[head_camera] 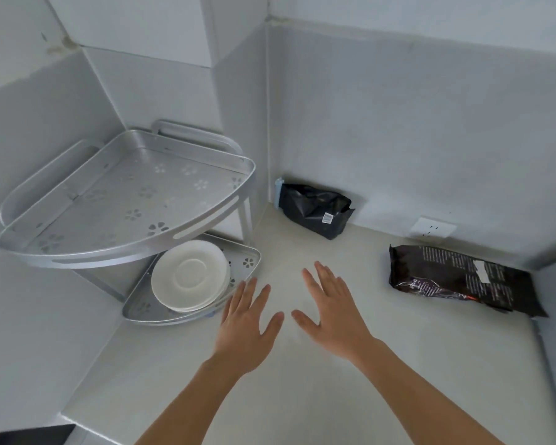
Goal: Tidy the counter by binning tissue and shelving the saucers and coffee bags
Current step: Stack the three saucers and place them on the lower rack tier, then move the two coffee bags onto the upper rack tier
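Note:
A stack of white saucers [190,275] rests on the lower tier of a silver two-tier corner shelf [126,203]; its upper tier is bare. One black coffee bag [313,209] leans in the wall corner. A second black coffee bag [459,279] lies flat on the counter at the right. My left hand [247,322] hovers open just right of the saucers, fingers spread, holding nothing. My right hand [333,308] is open beside it over the counter, palm down. No tissue is in sight.
The pale counter [302,396] runs from the corner toward me. A white wall socket [432,228] sits low on the back wall between the two bags. A dark object [29,435] shows at the bottom left edge.

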